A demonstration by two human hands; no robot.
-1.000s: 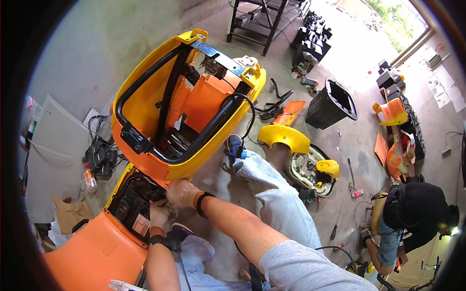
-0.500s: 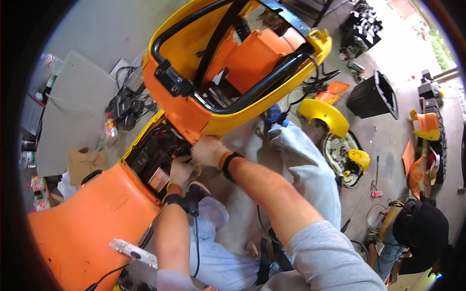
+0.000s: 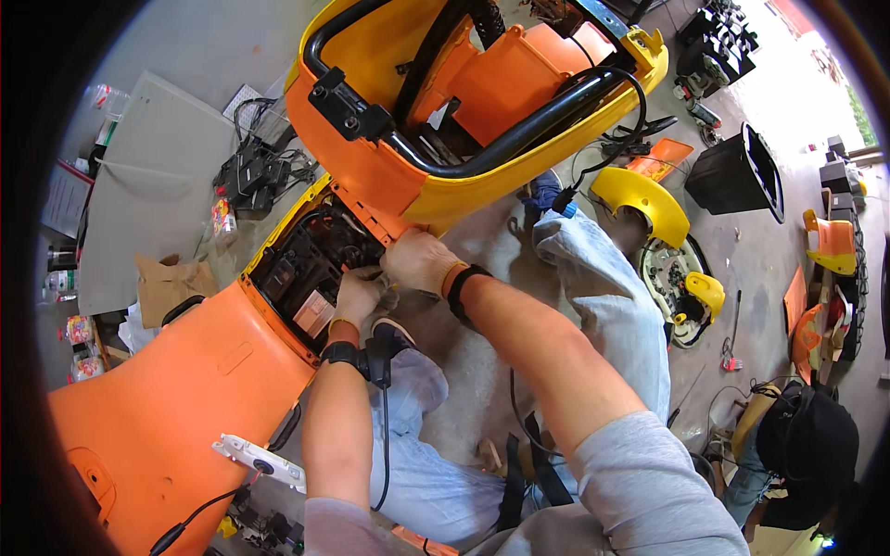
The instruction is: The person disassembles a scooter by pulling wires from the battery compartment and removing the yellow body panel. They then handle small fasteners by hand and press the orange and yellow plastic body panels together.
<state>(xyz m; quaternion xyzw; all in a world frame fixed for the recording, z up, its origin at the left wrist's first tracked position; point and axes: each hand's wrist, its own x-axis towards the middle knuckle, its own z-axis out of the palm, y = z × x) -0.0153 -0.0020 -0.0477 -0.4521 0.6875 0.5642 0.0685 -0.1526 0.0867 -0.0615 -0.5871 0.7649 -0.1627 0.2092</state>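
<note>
My left hand (image 3: 360, 295) sits at the lower right edge of the open compartment (image 3: 311, 264) in the orange scooter body (image 3: 176, 398), fingers curled around something small and grey that I cannot make out. My right hand (image 3: 422, 261) is just beside it, a little higher, knuckles up and fingers bent down against the rim where the compartment meets the lifted yellow-and-orange seat section (image 3: 464, 111); whether it grips anything there I cannot tell. The two hands nearly touch, and the dark wiring and parts inside the compartment lie directly to their left. A black band circles each wrist, and a thin cable (image 3: 385, 435) hangs from the left one. My legs in pale jeans (image 3: 603, 296) stretch out on the floor to the right of the hands. Farther right lie a yellow fender (image 3: 640, 196) and a black bin (image 3: 737, 176), and another person in dark clothes (image 3: 807, 454) crouches at the lower right.
</note>
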